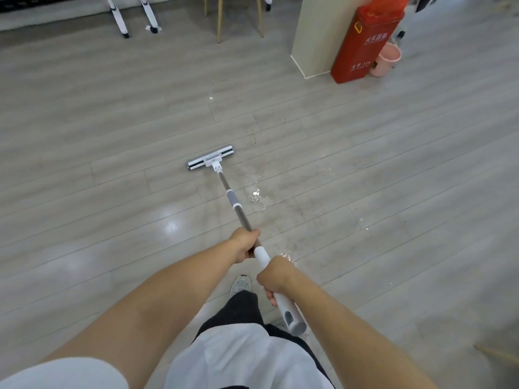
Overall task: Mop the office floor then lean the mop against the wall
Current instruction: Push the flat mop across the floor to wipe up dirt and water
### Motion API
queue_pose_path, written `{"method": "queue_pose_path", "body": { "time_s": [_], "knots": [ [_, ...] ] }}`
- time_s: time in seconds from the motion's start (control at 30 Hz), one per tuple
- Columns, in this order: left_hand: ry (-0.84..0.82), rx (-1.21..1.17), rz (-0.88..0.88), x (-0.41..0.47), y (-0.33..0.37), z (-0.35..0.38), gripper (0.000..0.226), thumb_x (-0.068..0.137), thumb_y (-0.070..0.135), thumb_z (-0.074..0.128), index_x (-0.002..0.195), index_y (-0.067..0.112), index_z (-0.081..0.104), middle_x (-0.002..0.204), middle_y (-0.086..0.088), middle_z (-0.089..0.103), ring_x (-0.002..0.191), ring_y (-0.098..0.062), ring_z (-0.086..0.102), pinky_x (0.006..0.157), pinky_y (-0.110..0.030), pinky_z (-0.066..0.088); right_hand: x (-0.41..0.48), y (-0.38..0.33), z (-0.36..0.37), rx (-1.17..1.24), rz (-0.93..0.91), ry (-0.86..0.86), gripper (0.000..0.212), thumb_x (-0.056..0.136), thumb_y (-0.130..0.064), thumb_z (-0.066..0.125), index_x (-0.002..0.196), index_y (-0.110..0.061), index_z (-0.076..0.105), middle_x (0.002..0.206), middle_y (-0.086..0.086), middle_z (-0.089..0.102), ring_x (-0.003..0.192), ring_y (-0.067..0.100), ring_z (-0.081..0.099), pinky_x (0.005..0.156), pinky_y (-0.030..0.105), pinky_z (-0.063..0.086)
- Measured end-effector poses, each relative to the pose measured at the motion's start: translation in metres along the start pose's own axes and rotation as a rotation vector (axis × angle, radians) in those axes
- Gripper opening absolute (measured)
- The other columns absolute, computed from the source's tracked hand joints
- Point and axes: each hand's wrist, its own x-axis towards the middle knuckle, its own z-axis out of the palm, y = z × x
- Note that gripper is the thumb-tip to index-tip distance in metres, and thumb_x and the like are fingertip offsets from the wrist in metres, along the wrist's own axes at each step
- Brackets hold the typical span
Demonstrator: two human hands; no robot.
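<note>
Both hands are gripping one mop (235, 206): left hand (245, 243) curling round the metal shaft, right hand (275, 277) wrapping the white grip. Its head is resting mid-floor (112, 130) beside one puddle (257, 197).

Red cabinet (362, 51) — white lettering, unreadably blurred.

Mop (235, 204): head lay flat on the floor (112, 136), ahead of the person; handle ran back to both hands.
Left hand (245, 244): gripped the handle, ahead of the right hand (276, 276) near the top end.
Puddle (257, 196): on the floor, just right of the handle.
Pillar (317, 35): far right.
Cabinet (365, 43): against the pillar's right side.
Bucket (386, 60): just right of the cabinet, partly behind it.
Chair legs (238, 18): left of the pillar.
Shoe (240, 284): below the hands.
</note>
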Motion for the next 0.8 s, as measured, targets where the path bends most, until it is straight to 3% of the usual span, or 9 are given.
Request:
{"method": "queue_pose_path", "body": {
  "time_s": [0.1, 0.2, 0.3, 0.5, 0.7, 0.8],
  "knots": [
    [0.044, 0.003, 0.005, 0.013, 0.011, -0.02, 0.012, 0.099, 0.013, 0.052, 0.092, 0.003, 0.054, 0.078, -0.014, 0.058, 0.074, -0.03, 0.06, 0.072, -0.043, 0.059, 0.007, -0.027, 0.008, -0.01, 0.009, -0.006, 0.01, 0.09, -0.004, 0.045, 0.092, -0.001, 0.054, 0.055, 0.009, 0.059, 0.038, 0.021, 0.053, 0.053, 0.03, 0.053],
    [0.066, 0.014, 0.011, 0.022, 0.023, -0.035, 0.016, 0.099, 0.009, 0.051, 0.083, 0.005, 0.051, 0.067, -0.011, 0.054, 0.061, -0.025, 0.053, 0.074, -0.043, 0.055, 0.012, -0.048, 0.013, -0.007, -0.001, -0.005, 0.021, 0.093, -0.004, 0.045, 0.111, 0.0, 0.055, 0.057, 0.008, 0.059, 0.032, 0.017, 0.051, 0.039, 0.02, 0.047],
    [0.066, 0.022, 0.009, 0.028, 0.027, -0.042, 0.019, 0.099, 0.011, 0.05, 0.082, 0.004, 0.051, 0.065, -0.011, 0.054, 0.06, -0.026, 0.054, 0.081, -0.046, 0.056, 0.017, -0.053, 0.018, 0.035, 0.006, -0.022, 0.026, 0.093, -0.004, 0.046, 0.117, -0.001, 0.055, 0.058, 0.009, 0.058, 0.029, 0.016, 0.049, 0.038, 0.02, 0.045],
    [0.105, 0.027, 0.016, 0.021, 0.02, -0.029, 0.028, 0.104, 0.03, 0.046, 0.087, 0.008, 0.052, 0.079, -0.013, 0.062, 0.073, -0.026, 0.061, 0.062, -0.038, 0.056, 0.011, -0.032, 0.011, 0.06, -0.034, -0.008, 0.008, 0.089, -0.007, 0.048, 0.087, -0.002, 0.055, 0.051, 0.006, 0.057, 0.029, 0.015, 0.049, 0.042, 0.02, 0.047],
    [0.086, 0.027, -0.003, 0.007, -0.001, -0.018, 0.024, 0.104, 0.026, 0.046, 0.088, 0.008, 0.05, 0.081, -0.012, 0.058, 0.071, -0.025, 0.059, 0.068, -0.041, 0.058, 0.0, -0.004, 0.018, 0.033, -0.071, -0.014, 0.013, 0.086, -0.011, 0.049, 0.08, -0.005, 0.059, 0.053, 0.004, 0.06, 0.036, 0.015, 0.052, 0.054, 0.025, 0.052],
    [0.076, 0.042, -0.008, -0.007, -0.026, -0.008, 0.023, 0.104, 0.027, 0.047, 0.105, 0.005, 0.051, 0.086, -0.012, 0.059, 0.074, -0.025, 0.06, 0.065, -0.04, 0.059, -0.008, 0.023, 0.029, 0.034, -0.082, -0.016, 0.014, 0.086, -0.01, 0.049, 0.079, -0.004, 0.059, 0.056, 0.006, 0.06, 0.038, 0.017, 0.053, 0.059, 0.029, 0.056]
  ]
}}
